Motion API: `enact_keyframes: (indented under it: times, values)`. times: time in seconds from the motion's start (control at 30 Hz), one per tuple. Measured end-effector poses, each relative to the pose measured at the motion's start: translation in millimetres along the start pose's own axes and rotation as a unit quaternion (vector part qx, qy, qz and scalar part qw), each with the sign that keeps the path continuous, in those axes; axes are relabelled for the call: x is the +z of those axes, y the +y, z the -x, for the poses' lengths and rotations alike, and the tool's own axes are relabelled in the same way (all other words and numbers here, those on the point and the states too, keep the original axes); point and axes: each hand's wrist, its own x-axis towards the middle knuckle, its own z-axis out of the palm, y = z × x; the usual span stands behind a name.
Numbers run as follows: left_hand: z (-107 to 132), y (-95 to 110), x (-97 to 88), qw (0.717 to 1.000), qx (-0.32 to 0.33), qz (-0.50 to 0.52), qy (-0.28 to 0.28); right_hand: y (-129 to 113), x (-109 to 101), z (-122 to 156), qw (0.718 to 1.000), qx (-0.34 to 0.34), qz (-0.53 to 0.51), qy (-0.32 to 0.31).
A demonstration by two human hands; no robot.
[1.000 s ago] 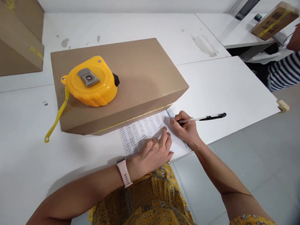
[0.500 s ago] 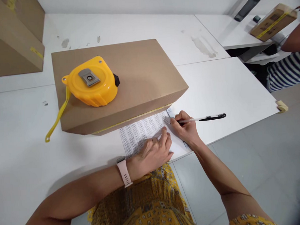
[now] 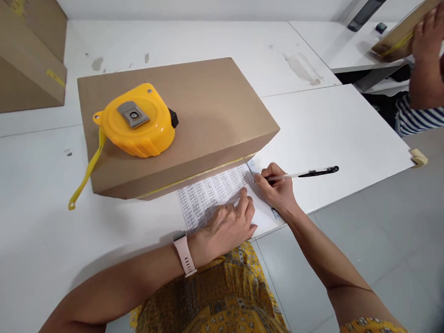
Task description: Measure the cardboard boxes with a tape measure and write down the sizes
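A sheet of paper [image 3: 203,199] covered in columns of handwriting lies at the table's front edge, its far side under or behind a closed cardboard box [image 3: 204,103]. My left hand [image 3: 231,220] rests on the sheet with its fingers stretched out, holding nothing. In my right hand [image 3: 278,188] is a pen [image 3: 310,173] with a clear barrel and black cap end, its tip touching the paper to the right of the written columns. On top of the box sits a yellow tape measure [image 3: 139,123] with a yellow wrist strap hanging over the box's left edge.
Another cardboard box [image 3: 22,62] stands at the far left. At the upper right a co-worker's hand [image 3: 427,35] is on a taped box [image 3: 396,38]. The white table [image 3: 327,132] ends on the right at a corner with a beige guard [image 3: 418,158].
My right hand and the pen have shifted very slightly to the right along the paper. The co-worker's box has tilted up, and their hand now shows against it.
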Motion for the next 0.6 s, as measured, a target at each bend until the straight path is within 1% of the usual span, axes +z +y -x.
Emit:
enact_keyframes:
  times: [0.1,0.33,0.5,0.57,0.6]
  values:
    - [-0.4,0.0,0.7,1.000,0.001,0.009,0.002,0.3,0.7,-0.5,1.000,0.003,-0.001,0.003]
    - [0.5,0.6,0.8,1.000,-0.007,0.019,-0.013,0.2,-0.3,0.2,1.000,0.012,-0.008,-0.003]
    - [-0.4,-1.2,-1.9,1.000,0.003,0.021,-0.013,-0.9,-0.2,0.1,1.000,0.004,0.000,0.003]
    - [-0.6,-1.5,-1.2,1.000,0.005,0.020,-0.012,-1.7,0.6,-0.3,1.000,-0.002,-0.001,0.017]
    - [-0.6,-1.5,-0.2,1.000,0.005,0.020,-0.012,-2.0,0.8,-0.9,0.999,-0.007,-0.002,0.037]
